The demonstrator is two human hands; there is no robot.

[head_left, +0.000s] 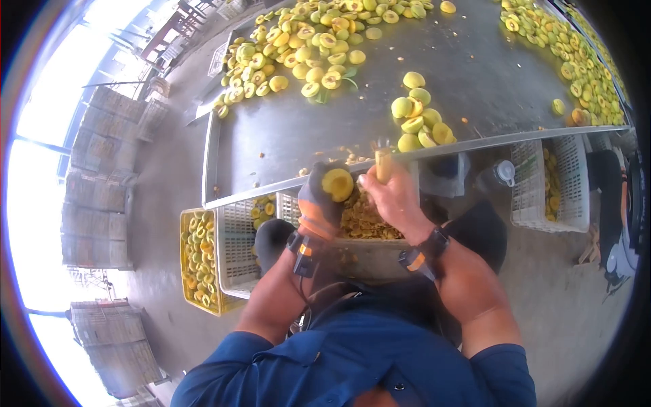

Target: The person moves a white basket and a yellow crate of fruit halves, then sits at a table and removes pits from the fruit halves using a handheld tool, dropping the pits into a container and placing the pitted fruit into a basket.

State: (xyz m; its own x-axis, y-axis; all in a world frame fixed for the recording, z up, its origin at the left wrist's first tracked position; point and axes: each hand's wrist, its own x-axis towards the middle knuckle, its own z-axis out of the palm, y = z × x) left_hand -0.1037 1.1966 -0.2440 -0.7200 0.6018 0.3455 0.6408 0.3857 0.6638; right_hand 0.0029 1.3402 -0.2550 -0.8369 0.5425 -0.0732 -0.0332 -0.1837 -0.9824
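Observation:
My left hand (317, 203), in a grey and orange work glove, grips a yellow halved peach (337, 184) with its cut face up. Bare and wrapped round a short wooden-handled tool (383, 167), my right hand (399, 198) is just to the right of it. The tool's upper end is blurred against the table edge. Below both hands sits a heap of pits and scraps (366, 218). A small group of peaches (427, 117) lies on the metal table beyond my right hand, and loose pits (349, 157) are scattered near the table's front edge.
The metal table (285, 139) has a raised front rim. Large piles of halved peaches (312, 41) and greenish peaches (569, 51) lie on it. A yellow crate of halves (200, 261) and white crates (234, 251) flank my legs. Wooden crates (98, 176) are stacked left.

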